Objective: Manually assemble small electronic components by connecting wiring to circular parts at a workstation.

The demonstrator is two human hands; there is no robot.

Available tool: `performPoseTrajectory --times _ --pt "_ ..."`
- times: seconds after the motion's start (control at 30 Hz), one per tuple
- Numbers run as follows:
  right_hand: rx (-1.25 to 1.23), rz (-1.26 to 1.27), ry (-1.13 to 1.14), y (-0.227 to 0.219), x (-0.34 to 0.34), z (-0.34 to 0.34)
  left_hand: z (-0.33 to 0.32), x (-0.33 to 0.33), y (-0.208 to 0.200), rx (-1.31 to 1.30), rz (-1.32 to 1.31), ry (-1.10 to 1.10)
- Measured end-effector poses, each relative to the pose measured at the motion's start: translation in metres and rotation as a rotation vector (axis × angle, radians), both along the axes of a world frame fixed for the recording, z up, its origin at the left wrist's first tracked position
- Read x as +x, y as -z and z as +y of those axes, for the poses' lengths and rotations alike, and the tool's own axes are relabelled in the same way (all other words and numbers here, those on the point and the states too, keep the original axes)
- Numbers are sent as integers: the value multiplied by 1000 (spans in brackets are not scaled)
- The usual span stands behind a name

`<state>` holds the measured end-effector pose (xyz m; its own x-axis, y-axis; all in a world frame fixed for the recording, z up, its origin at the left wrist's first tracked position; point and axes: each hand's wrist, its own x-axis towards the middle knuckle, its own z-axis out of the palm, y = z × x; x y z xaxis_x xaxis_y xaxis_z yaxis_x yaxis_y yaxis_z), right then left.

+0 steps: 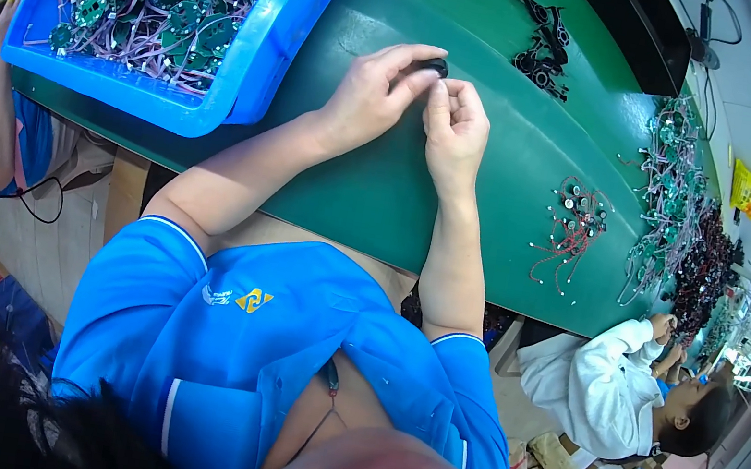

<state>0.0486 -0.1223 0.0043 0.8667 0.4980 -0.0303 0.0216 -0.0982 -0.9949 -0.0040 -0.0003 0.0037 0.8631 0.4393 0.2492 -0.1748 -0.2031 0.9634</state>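
Small black rounded piece (436,66), 12 o'clock | left hand (372,93) clamped on it | right hand (456,130) at its 5 o'clock, whether gripping cannot tell

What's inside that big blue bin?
The blue bin holds a messy heap of green circuit boards with purple wires. The top layer covers whatever lies deeper, and the picture's edge cuts off its far end.

Head camera: left of a worn pair, above and behind the fingers (400,56).
Facing: steeply down across the blue shirt (216,356) to the green table (529,151) under the fingers.
Nearness: shirt close, fingers farther off.
Fisheye span: blue bin (264,58) left of the fingers to co-worker (601,385) right of them.
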Motion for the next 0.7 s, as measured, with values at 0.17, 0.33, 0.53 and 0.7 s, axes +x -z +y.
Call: performPoseTrajectory --times 0.17,0.33,0.53,0.7 --pt "9 -22 41 3 0 -2 -2 0 -1 -6 -10 18" --pt "-31 -77 14 2 -2 -2 3 1 2 -14 17 23" --pt "-178 -197 -7 -3 -3 0 3 4 5 18 25 8" --pt "-250 -260 26 -3 0 1 3 6 8 -79 32 15"
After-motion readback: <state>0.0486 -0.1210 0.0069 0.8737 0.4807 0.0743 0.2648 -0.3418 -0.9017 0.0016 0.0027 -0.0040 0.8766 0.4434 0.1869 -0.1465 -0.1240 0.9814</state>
